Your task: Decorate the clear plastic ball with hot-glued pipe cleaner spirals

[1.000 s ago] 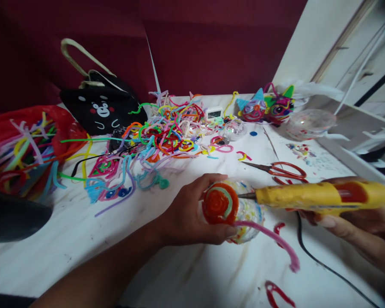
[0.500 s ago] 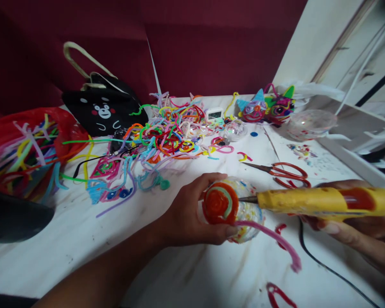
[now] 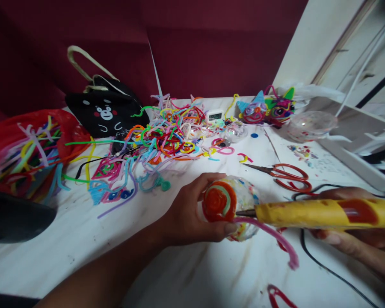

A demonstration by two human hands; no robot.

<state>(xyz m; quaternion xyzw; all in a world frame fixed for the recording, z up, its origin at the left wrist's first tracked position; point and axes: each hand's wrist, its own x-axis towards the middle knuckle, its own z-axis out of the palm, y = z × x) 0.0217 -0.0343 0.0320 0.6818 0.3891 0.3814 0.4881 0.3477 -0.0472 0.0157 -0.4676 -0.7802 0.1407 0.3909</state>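
My left hand [image 3: 192, 214] grips a clear ball [image 3: 248, 199] with coloured specks, its fingers curled round the left side. On the ball's left part is an orange spiral disc [image 3: 218, 202] with a pale green curve. A pink pipe cleaner [image 3: 277, 236] runs from the disc's lower edge out to the right, its far end free. My right hand [image 3: 359, 244] is closed round a yellow glue gun [image 3: 311, 212], lying mostly below and behind it. The gun's metal nozzle points left and meets the disc's lower right edge, just above the pink pipe cleaner.
Orange-handled scissors [image 3: 290, 176] lie behind the gun. A heap of pipe cleaners [image 3: 170, 137] fills the back middle. At left are a red bag [image 3: 73, 134] and a black bag [image 3: 96, 111]. Two decorated balls [image 3: 254, 112] stand at the back; a black cord [image 3: 330, 269] crosses the right.
The glue gun and my right hand have moved slightly down, bringing the nozzle lower along the disc's right edge. My left hand still holds the ball, which has barely shifted.
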